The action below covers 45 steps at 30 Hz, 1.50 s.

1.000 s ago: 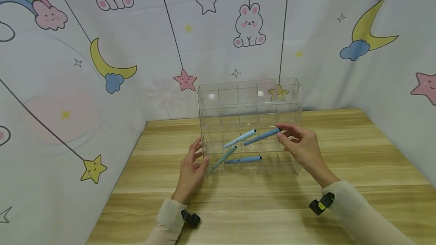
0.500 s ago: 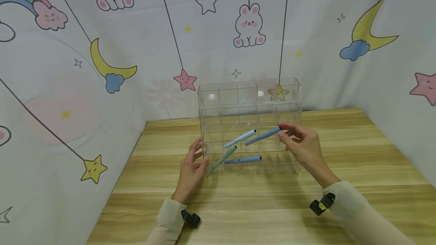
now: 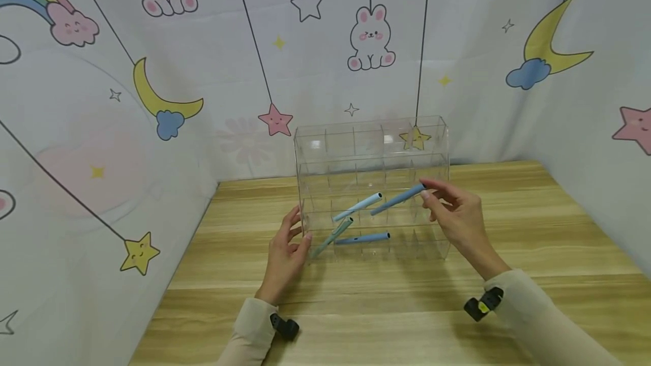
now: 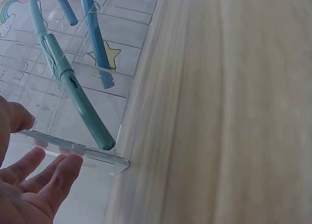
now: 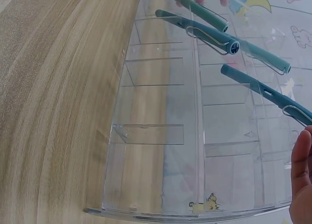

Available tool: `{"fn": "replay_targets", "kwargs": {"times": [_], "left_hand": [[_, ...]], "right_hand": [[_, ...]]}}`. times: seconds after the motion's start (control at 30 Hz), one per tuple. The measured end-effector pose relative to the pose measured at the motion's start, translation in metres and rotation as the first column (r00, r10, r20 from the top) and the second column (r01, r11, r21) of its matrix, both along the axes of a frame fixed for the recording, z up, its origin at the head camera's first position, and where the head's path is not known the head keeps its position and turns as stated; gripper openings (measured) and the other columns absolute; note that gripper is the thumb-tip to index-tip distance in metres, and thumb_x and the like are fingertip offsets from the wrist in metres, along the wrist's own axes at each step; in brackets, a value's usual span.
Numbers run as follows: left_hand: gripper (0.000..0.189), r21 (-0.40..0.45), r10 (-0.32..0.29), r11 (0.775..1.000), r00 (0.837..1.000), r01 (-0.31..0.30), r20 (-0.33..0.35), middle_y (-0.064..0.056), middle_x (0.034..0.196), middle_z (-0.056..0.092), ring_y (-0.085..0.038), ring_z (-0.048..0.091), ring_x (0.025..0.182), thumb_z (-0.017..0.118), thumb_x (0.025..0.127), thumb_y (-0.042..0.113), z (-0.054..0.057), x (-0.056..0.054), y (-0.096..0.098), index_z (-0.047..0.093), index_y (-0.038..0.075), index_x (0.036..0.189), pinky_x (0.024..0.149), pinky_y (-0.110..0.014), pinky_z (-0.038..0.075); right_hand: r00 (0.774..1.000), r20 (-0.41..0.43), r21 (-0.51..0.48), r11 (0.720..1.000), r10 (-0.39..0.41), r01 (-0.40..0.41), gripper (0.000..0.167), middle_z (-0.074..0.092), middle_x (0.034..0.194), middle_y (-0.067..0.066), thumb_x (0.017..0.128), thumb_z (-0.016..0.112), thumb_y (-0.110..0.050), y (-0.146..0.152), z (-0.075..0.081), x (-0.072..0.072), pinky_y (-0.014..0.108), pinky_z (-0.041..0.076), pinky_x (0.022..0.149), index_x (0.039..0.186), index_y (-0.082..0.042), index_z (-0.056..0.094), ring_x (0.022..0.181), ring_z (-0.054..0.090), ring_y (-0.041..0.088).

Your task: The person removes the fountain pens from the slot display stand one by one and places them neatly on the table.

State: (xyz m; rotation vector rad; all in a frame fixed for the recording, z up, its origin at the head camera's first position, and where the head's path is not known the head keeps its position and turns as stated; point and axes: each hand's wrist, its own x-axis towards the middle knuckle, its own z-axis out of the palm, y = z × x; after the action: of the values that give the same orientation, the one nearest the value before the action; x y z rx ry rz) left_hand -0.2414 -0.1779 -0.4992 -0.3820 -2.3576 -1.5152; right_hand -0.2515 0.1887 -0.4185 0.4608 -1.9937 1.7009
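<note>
A clear acrylic organizer [image 3: 340, 128] with rows of compartments stands upright on the wooden table. My left hand [image 3: 285, 258] holds its left side panel, thumb and fingers on either side in the left wrist view. By its cap end, my right hand [image 3: 460, 222] pinches a dark blue pen [image 3: 398, 199] with a wire clip [image 5: 295, 111], slanted before the organizer's middle row. A light blue pen [image 3: 357, 207] leans in the middle row. Below, a green pen [image 3: 333, 237] slants in the lower left compartment, and another blue pen [image 3: 363, 238] lies nearly level beside it.
The wooden table [image 3: 386, 304] extends in front of the organizer and to both sides. A white cloth [image 3: 325, 72] printed with cartoon stars, moons and rabbits hangs close behind and along the sides.
My right hand has moved slightly right and up, carrying the dark blue pen with it. The left hand, the organizer and the other pens look unchanged.
</note>
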Motion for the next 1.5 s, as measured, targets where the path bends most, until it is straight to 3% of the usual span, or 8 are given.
{"fn": "replay_targets", "kwargs": {"times": [0.2,0.67,1.3,1.5], "left_hand": [[0.069,0.005,0.0,1.0,1.0,0.0,0.004,-0.025,0.154,0.058,-0.046,0.07,0.128,0.07,0.103,0.007,0.0,-0.001,0.0,0.042,0.025,0.165,0.081,-0.033,0.066],[0.068,0.004,0.005,1.0,1.0,-0.005,0.008,-0.027,0.154,0.058,-0.045,0.071,0.128,0.069,0.104,0.008,0.001,-0.002,0.001,0.043,0.025,0.164,0.081,-0.034,0.066],[0.068,-0.003,0.009,1.0,1.0,-0.009,-0.004,-0.026,0.152,0.059,-0.045,0.071,0.128,0.069,0.104,0.007,0.001,-0.001,0.0,0.044,0.024,0.164,0.08,-0.033,0.066],[0.067,-0.004,0.009,1.0,1.0,-0.009,-0.001,-0.026,0.152,0.059,-0.044,0.071,0.128,0.069,0.104,0.008,0.0,-0.001,0.0,0.043,0.024,0.164,0.082,-0.036,0.067]], "right_hand": [[1.0,-0.014,-0.003,1.0,-0.017,0.017,0.025,0.077,0.092,-0.017,0.102,0.068,0.002,0.001,0.001,0.0,0.019,0.054,0.053,0.127,0.004,0.075,0.071,0.068,0.003],[0.998,-0.039,-0.017,0.999,-0.042,0.041,0.025,0.072,0.08,-0.009,0.102,0.067,0.005,0.006,0.003,0.001,0.02,0.051,0.051,0.125,0.005,0.076,0.063,0.061,0.01],[0.998,-0.053,-0.08,0.996,-0.046,0.042,0.025,0.072,0.085,0.0,0.1,0.068,0.008,0.012,0.003,0.003,0.018,0.05,0.05,0.123,0.01,0.075,0.058,0.057,0.009],[0.997,-0.064,-0.077,0.996,-0.05,0.045,0.025,0.075,0.091,-0.006,0.1,0.068,0.008,0.016,0.003,0.002,0.017,0.05,0.05,0.123,0.011,0.075,0.057,0.057,0.007]]}}
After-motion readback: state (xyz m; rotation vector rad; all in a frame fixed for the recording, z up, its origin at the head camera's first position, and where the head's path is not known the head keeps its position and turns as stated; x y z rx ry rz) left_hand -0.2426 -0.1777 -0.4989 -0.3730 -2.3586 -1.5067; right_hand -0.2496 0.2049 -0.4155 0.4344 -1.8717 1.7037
